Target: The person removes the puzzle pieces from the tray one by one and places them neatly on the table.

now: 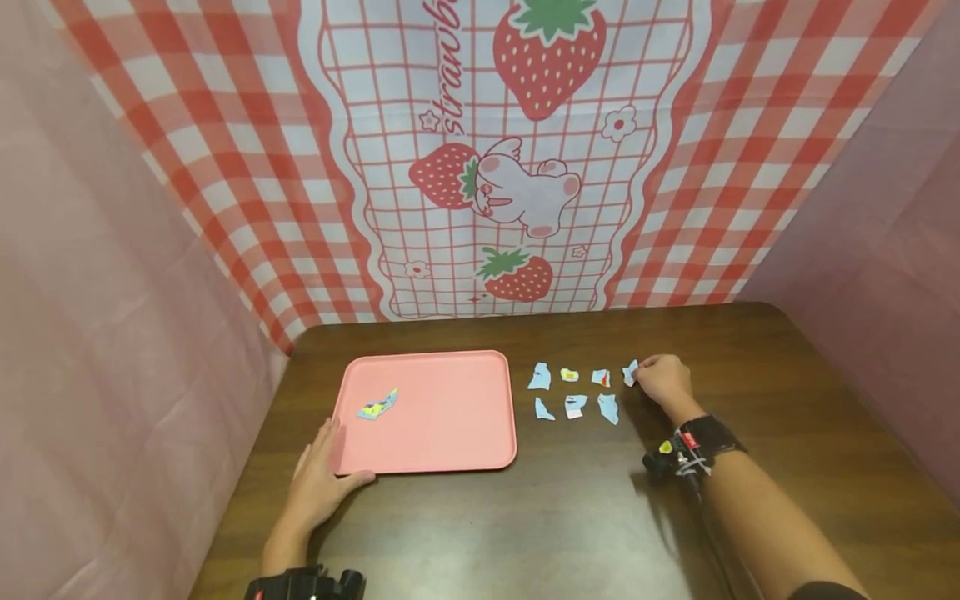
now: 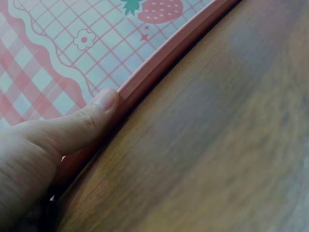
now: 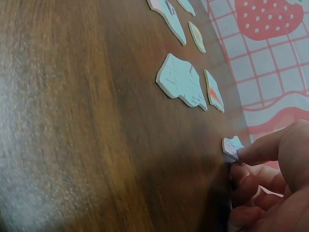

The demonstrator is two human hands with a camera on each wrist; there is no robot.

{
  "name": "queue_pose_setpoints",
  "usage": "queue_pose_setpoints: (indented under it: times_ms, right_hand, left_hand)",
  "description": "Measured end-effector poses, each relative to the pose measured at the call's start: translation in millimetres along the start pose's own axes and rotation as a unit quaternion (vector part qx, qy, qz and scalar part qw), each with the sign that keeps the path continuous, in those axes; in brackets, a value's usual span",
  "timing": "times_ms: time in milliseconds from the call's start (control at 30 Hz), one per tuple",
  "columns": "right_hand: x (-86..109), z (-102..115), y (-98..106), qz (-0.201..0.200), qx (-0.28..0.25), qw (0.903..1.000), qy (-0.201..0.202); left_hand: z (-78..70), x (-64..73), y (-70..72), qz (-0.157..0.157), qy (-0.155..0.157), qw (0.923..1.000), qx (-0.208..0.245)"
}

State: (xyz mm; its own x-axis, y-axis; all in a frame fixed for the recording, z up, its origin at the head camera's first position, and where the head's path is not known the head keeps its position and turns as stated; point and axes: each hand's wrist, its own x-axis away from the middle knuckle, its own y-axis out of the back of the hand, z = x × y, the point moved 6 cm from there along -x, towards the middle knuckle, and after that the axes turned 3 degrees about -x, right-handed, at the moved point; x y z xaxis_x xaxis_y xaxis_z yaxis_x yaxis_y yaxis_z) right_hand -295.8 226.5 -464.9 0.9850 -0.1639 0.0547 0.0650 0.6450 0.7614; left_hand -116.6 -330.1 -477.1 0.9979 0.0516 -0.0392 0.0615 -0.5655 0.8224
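Note:
My right hand [image 1: 663, 379] pinches a small pale-blue puzzle piece [image 1: 629, 372] between thumb and finger, at the right end of the back row of pieces. The right wrist view shows that piece [image 3: 232, 146] at the fingertips, apart from the others. Against the near left corner of a pink tray [image 1: 450, 437] rests my left hand [image 1: 318, 483], its thumb along the front edge and its fingers by the left side. In the left wrist view the thumb [image 2: 82, 125] touches the tray's rim [image 2: 145, 79]. A blue and yellow puzzle cluster [image 1: 377, 406] lies on the tray's left part.
Several loose puzzle pieces lie in two rows right of the tray, among them a yellow piece [image 1: 569, 375] and a larger blue piece [image 1: 608, 408]. A strawberry-print cloth [image 1: 480, 192] hangs behind the brown wooden table [image 1: 480, 533].

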Motion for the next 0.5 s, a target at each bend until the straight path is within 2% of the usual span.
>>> queue_pose_setpoints:
  times_ms: [300,500]
  right_hand:
    - [1.7,3.3,-5.9,0.002,0.016,0.9999,-0.004]
    - [2.2,3.1,-1.1,-0.007,0.022,0.9996,-0.018]
  left_hand:
    - [3.2,5.1,0.7,-0.006,-0.001,1.0,-0.001]
    - [1.1,0.9,-1.1,-0.003,-0.004,1.0,-0.005]
